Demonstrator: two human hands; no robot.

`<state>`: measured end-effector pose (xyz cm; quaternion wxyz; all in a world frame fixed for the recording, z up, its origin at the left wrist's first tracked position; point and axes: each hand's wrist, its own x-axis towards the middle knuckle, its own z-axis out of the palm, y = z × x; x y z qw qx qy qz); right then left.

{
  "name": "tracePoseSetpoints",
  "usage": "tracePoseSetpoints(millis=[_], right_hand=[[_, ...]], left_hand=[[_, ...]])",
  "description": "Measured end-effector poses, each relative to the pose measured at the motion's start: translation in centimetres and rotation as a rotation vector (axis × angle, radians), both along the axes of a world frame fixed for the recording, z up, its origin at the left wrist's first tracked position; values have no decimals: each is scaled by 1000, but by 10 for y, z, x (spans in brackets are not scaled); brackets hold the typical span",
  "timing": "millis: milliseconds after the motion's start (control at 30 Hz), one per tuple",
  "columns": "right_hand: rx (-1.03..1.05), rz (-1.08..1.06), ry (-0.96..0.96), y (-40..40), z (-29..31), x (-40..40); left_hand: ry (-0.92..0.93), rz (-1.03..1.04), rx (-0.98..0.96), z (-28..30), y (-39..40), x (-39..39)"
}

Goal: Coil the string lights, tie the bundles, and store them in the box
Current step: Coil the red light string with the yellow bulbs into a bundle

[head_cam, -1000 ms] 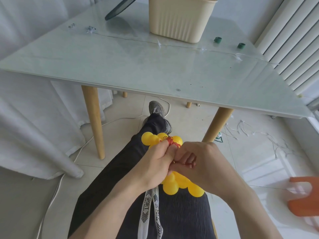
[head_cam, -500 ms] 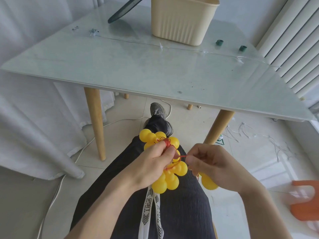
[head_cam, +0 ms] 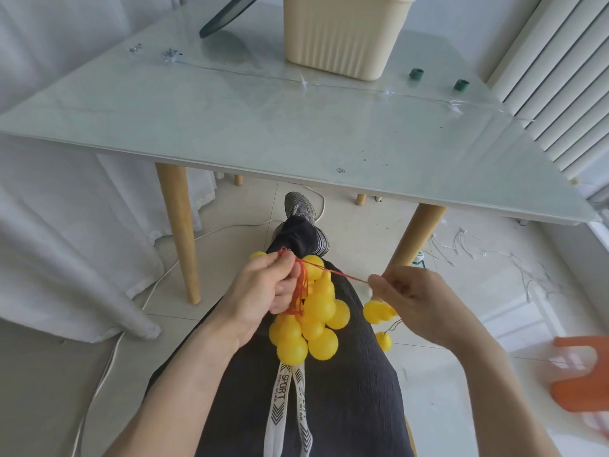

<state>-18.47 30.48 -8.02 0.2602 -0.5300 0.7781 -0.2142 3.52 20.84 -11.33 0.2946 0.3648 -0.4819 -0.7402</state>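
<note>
The bundle of yellow gourd-shaped lights hangs above the person's lap, over the dark trousers, below the near edge of the tabletop. A red string runs taut from the top of the bundle to the right. A red tassel hangs down against the bundle.

Left hand: fingers curled, pinching the red string at the top of the bundle and holding the bundle up.

Right hand: fingers curled, pinching the free end of the red string, apart from the bundle. Two loose yellow lights hang beside and below this hand on a thin dark wire.

The beige ribbed box stands on the far side of the tabletop, well apart from the bundle. Two small green rolls lie to the right of the box. A thin clear wire lies across the tabletop in front of the box.

An orange stool stands on the floor at the right edge
</note>
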Motion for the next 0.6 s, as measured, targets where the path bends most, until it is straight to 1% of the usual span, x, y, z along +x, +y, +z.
tracePoseSetpoints(millis=[33, 67, 133, 167, 200, 267, 300, 367, 433, 533, 600], right_hand=[[-29, -79, 64, 0, 1, -1], [-104, -163, 81, 0, 1, 1], [-310, -272, 17, 0, 4, 14], [-372, -267, -6, 1, 4, 25], [-391, -230, -14, 3, 2, 37], [-373, -143, -18, 7, -3, 57], [-372, -127, -31, 9, -6, 62], [-402, -172, -111, 10, -7, 64], [-444, -294, -208, 6, -3, 56], [-475, -409, -252, -5, 7, 39], [-476, -413, -419, -11, 13, 33]], left_hand=[[-8, 21, 11, -1, 1, -2], [-1, 42, 34, -2, 1, -4], [54, 101, 127, -4, 3, -9], [95, 139, 196, -6, 3, -10], [142, 176, 269, -8, 2, -11], [213, 235, 376, -10, -1, -11], [224, 255, 397, -11, -3, -9], [210, 272, 390, -12, -5, -6], [142, 236, 330, -11, -5, -3], [8, 86, 182, -6, -1, -5], [-80, -20, 97, -3, 4, -8]])
